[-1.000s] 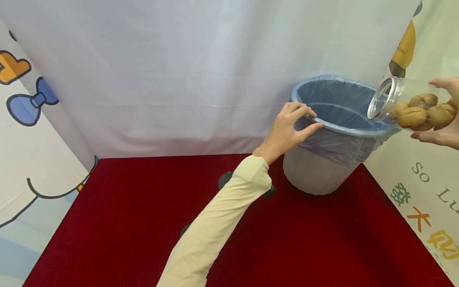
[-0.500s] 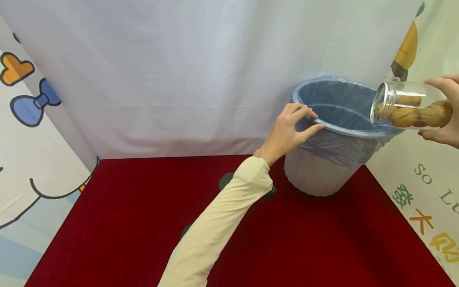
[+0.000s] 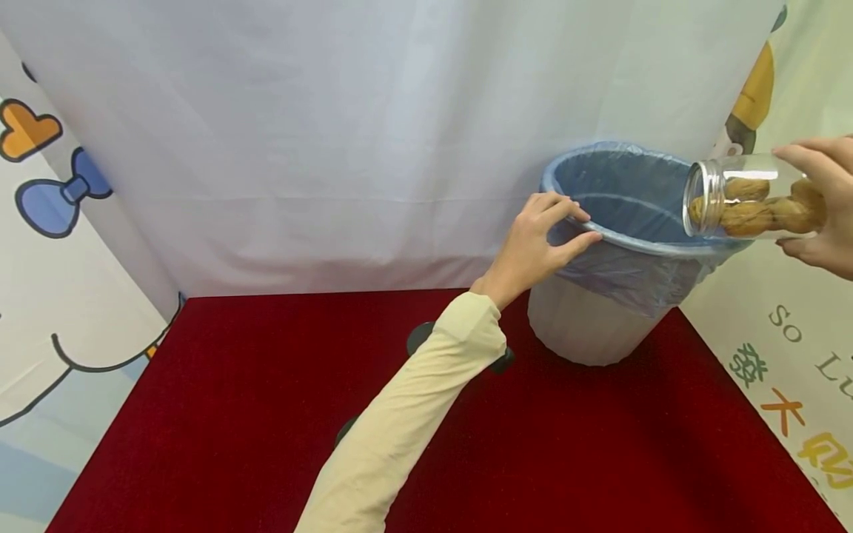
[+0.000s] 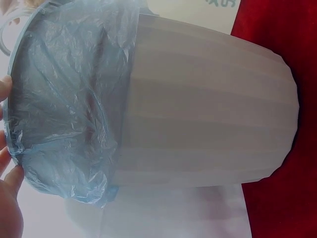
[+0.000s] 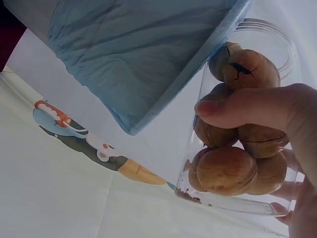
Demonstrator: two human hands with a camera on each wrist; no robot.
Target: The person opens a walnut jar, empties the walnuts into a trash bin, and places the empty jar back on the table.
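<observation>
My right hand (image 3: 823,200) grips a clear jar (image 3: 796,166) that lies on its side over the right part of the trash can's rim, mouth to the left. Several walnuts (image 3: 746,220) are inside; in the right wrist view one walnut (image 5: 251,69) near the mouth bears a dark mark. My left hand (image 3: 536,237) pinches the near left rim of the trash can (image 3: 586,326) between thumb and fingers. A thin blue bag (image 3: 620,277) lines the can and folds down over its outside. The can stands upright.
Red cloth (image 3: 233,400) covers the table. Dark round pieces (image 3: 418,337) show partly from under my left sleeve (image 3: 406,407). A white curtain (image 3: 320,148) hangs behind, and a printed cloth (image 3: 766,326) stands close on the right.
The jar has turned from slanted, mouth toward me, to nearly level, and the walnuts have slid toward its mouth. Lately it moved slightly left. My left hand stays on the rim.
</observation>
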